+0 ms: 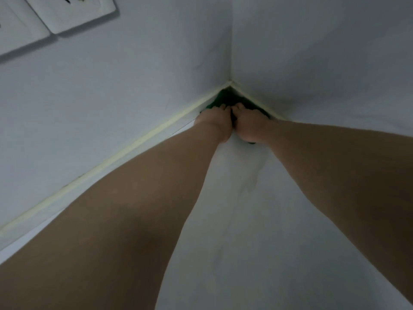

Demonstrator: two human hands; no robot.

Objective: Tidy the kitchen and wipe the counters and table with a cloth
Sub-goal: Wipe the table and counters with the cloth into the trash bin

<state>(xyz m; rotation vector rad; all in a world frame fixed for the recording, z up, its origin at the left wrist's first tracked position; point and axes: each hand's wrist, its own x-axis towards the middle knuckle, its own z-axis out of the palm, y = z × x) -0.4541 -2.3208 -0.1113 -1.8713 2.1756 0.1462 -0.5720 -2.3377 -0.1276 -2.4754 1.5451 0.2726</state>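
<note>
The white counter top (pixel 234 220) is smooth, with faint grey veins like stone and only a dull sheen. The pale plain walls (pixel 111 97) behind it look smooth and matt, whether paint or plaster I can't tell from here. Along the joint between wall and counter, the cream strip of sealant (pixel 125 151) looks rubbery and slightly glossy with a somewhat uneven edge, the dark green cloth (pixel 225 97) in the corner is soft and matt with no shine at all, and the white plastic socket plates (pixel 73 12) are hard, smooth and faintly glossy.
</note>
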